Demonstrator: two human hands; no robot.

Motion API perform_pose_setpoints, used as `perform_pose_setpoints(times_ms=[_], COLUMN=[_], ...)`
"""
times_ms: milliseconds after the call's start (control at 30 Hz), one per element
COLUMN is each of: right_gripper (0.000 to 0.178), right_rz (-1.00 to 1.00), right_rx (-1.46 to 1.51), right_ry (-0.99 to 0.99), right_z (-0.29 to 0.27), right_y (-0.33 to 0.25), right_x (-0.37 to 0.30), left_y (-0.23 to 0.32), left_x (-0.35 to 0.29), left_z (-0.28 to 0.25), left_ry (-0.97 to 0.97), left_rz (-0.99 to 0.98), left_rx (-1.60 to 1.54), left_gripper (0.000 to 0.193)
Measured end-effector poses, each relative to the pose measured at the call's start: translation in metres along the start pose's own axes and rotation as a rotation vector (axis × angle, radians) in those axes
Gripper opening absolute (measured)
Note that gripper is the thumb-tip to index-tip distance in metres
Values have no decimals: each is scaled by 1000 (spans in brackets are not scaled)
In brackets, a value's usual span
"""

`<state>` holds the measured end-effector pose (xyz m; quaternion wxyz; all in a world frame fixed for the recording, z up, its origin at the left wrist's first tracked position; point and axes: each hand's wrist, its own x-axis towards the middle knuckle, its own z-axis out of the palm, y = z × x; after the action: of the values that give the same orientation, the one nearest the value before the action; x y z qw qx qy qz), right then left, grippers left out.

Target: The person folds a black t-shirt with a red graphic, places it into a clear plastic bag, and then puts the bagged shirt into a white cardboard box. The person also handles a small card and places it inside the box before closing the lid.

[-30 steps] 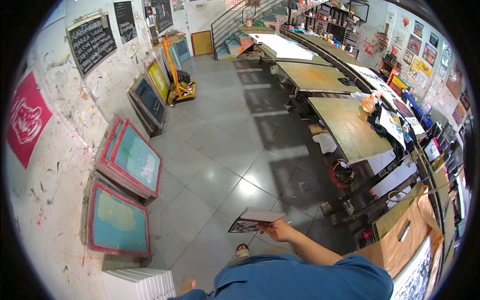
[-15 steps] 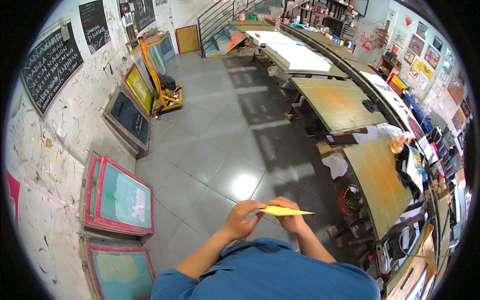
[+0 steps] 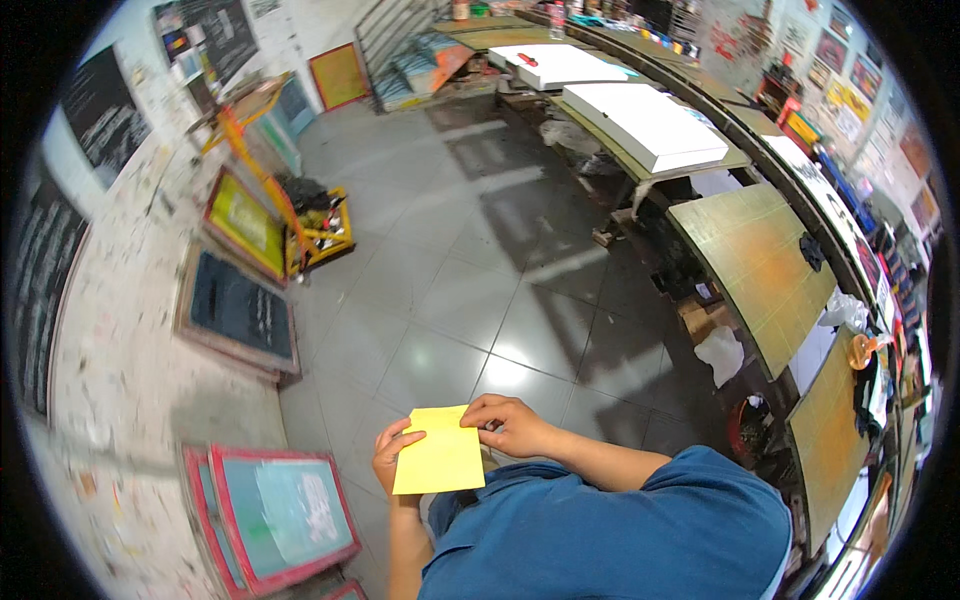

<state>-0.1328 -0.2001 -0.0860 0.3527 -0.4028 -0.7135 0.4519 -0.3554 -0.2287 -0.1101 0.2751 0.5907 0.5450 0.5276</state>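
A piece of yellow paper (image 3: 440, 460), roughly square, is held in front of my body with its broad face turned toward me. My left hand (image 3: 389, 455) grips its left side, the thumb lying across the upper face and the other fingers mostly behind it. At the upper right corner, my right hand (image 3: 518, 428) pinches the edge between thumb and fingers. Whether the paper is one sheet or several layers, I cannot tell.
Red-framed printing screens (image 3: 290, 520) lean at the lower left, with a dark-panelled screen (image 3: 240, 315) beyond. A yellow cart (image 3: 325, 235) stands farther along the wall. Low greenish tables (image 3: 755, 255) line the right side; white slabs (image 3: 645, 125) lie on a farther one.
The paper has turned from nearly edge-on to face me and moved left with both hands. The surroundings have shifted: the nearer tables sit farther right, the leaning screens lower.
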Motion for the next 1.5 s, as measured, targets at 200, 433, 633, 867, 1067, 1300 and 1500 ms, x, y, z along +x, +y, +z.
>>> perform_pose_setpoints(times_ms=[200,433,633,867,1067,1300,1500], right_gripper=[25,21,18,18,29,30,28], right_rz=[-49,-79,-221,-222,-621,-726,-485], right_rx=[-184,-273,-186,114,1266,1029,232], right_ry=[473,995,1182,1286,1403,1701,1724], right_z=[-103,-243,-363,-421,-430,-412,-378], right_y=[30,86,134,178,152,154,184], right_x=[103,157,211,248,260,287,294], left_y=[0,27,51,17,9,22,35], left_x=[188,346,451,531,610,668,693], left_z=[94,272,403,499,557,633,676], left_ry=[-234,-493,-619,-691,-850,-857,-1025], left_rz=[-54,287,440,300,-238,-28,71], left_rx=[-165,-339,-485,-552,-658,-521,-383], left_gripper=[15,11,15,16,18,45,62])
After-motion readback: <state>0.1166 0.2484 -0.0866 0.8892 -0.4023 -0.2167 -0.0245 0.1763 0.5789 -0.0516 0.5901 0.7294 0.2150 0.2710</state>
